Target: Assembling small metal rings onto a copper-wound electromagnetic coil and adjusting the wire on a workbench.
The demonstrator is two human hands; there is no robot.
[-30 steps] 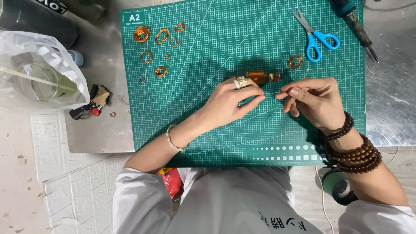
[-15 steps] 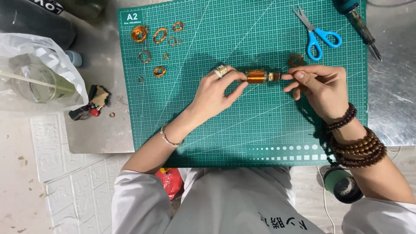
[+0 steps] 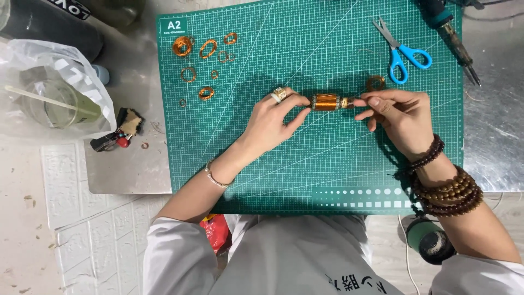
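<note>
Green cutting mat (image 3: 327,175) covers most of the metal table (image 3: 491,136). Plastic bag (image 3: 60,71) with a glass jar sits off the mat's left edge. Blue scissors (image 3: 401,49) lie near the mat's top right, a soldering iron (image 3: 453,38) just beside them. Left hand (image 3: 270,123) pinches one end of a copper wire coil (image 3: 327,101); right hand (image 3: 401,117) grips the other end with fingertips. Coil is held horizontal just above mat centre. Loose copper rings (image 3: 199,54) are scattered at top left.
</note>
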